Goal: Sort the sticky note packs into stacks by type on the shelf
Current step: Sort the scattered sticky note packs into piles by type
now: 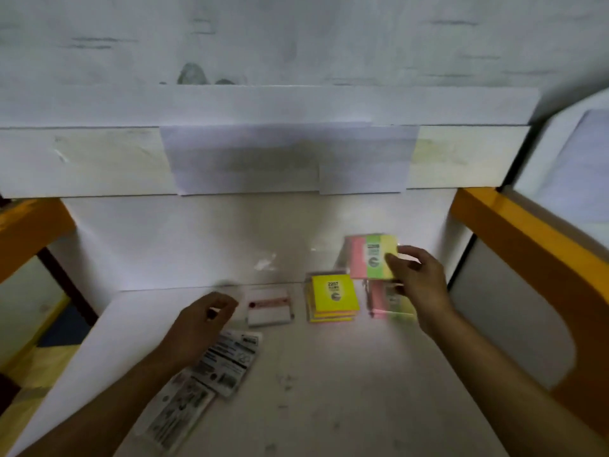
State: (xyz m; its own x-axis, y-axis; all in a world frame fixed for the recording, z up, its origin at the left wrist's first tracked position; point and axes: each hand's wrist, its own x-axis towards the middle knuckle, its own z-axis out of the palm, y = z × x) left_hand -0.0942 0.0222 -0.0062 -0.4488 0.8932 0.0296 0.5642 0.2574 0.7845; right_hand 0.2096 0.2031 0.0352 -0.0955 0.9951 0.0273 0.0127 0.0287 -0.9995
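My right hand [417, 278] holds a pink, green and yellow striped sticky note pack [365, 258] in the air, above another striped pack [390, 305] lying on the white shelf [329, 390]. Left of that pack stands a stack of yellow packs [333, 298]. A white pack with a red band [269, 307] lies further left. My left hand [201, 319] hovers beside the white pack, fingers curled, nothing visibly in it. Below that hand lie two packs face down with black printed labels [227, 361], [179, 413].
The shelf has a white back wall [197, 245] and a white board overhead [99, 159] with paper taped on it. Orange frame beams stand at the left [29, 222] and right [514, 225]. A grey side panel [501, 311] closes the right side.
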